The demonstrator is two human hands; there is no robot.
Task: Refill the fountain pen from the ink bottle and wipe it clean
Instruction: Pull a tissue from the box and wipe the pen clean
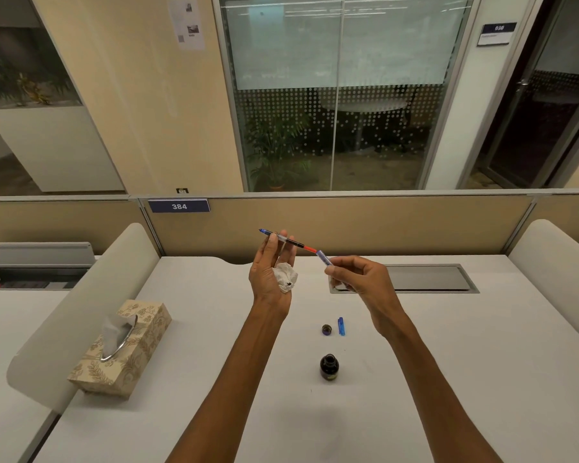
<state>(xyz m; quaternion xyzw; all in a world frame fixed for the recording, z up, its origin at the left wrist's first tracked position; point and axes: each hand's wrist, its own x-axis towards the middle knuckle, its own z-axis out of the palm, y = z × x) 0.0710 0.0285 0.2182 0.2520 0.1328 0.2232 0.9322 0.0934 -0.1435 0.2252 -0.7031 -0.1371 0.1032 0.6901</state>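
Note:
My left hand [269, 275] is raised above the desk and pinches the front part of the fountain pen [286, 240], its blue nib end pointing up and left. A crumpled white tissue [285, 277] with a dark ink spot lies in the same palm. My right hand [358, 279] holds the translucent blue pen barrel [324, 258], whose open end meets the pen's red converter tip. On the desk below stand the open dark ink bottle [329, 366], its round cap [326, 329] and the blue pen cap [341, 326].
A patterned tissue box [124, 349] sits at the left on the white desk [448, 362]. A grey cable hatch [428, 278] lies behind my right hand. Curved white dividers flank the desk, and a tan partition closes the back.

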